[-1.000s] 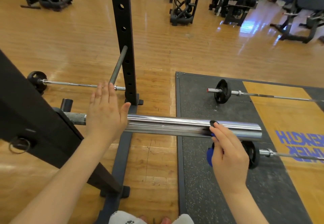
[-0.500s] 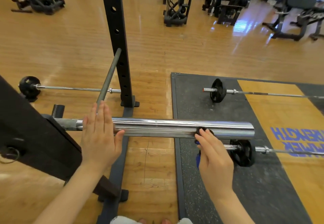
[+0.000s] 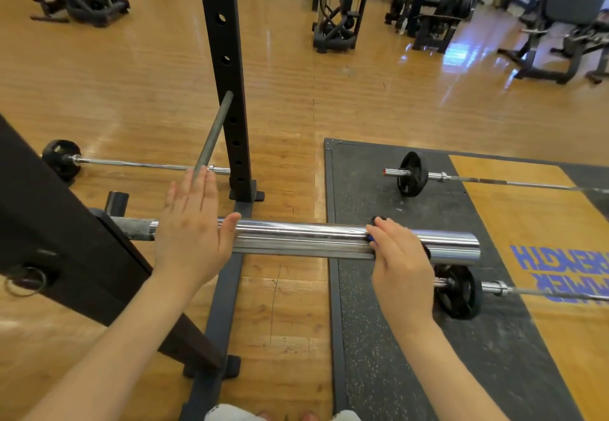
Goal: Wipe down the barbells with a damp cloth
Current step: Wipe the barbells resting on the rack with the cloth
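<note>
Chrome barbell sleeve (image 3: 303, 239) runs left to right at waist height, its inner end racked on the dark stand at left, outer end free over the black rubber mat (image 3: 379, 354). Left hand (image 3: 191, 232) lies flat on the sleeve near the collar, fingers straight and together, thumb stretched along the chrome; nothing gripped. Right hand (image 3: 400, 262) sits near the sleeve's free end, fingers curled over the top, pressing a cloth (image 3: 371, 238) against the metal. Cloth mostly hidden under the fingers, only a bit of blue and black shows; can't tell if damp. Hands well apart on the same sleeve.

Black upright post (image 3: 227, 91) with holes stands behind the sleeve, a grey pin (image 3: 212, 133) angling out of it. On the wooden floor (image 3: 131, 74) at left, a barbell with small plate (image 3: 61, 158). On the mat, two more loaded barbells: far one (image 3: 410, 173), near one (image 3: 461, 292) partly under the right hand. Blue lettering (image 3: 560, 275) on the platform at right. Gym machines (image 3: 336, 8) along the back.
</note>
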Demonstrator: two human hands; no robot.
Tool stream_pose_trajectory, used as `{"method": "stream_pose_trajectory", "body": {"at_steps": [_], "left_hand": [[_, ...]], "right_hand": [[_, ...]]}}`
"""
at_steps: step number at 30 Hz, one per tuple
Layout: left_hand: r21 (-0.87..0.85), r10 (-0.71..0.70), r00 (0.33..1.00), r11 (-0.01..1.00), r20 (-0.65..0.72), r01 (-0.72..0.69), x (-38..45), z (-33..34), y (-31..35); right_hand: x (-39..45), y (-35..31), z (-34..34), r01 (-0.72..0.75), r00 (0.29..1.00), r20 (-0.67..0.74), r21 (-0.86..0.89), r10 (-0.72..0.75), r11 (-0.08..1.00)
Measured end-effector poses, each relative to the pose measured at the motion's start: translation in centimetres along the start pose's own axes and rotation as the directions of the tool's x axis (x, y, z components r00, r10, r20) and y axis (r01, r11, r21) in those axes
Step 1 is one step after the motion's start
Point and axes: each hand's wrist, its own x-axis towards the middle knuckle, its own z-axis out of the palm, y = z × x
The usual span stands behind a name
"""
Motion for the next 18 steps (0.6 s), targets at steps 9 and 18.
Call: {"method": "stream_pose_trajectory", "body": {"at_steps": [9,18], "left_hand": [[0.020,0.006,0.997,1.000,-0.079,-0.005,-3.6,1.2,0.0],[0.019,0.083,0.997,0.996,0.007,-0.083,0.7,0.0,-1.3]], "right_hand": [[-4.7,-0.2,-1.8,-0.032,0.999,0.009,0.166,0.031,0.986],[1.3,0.5,-2.0,-0.097,0.994,-0.042,0.094,0.102,0.991]]}}
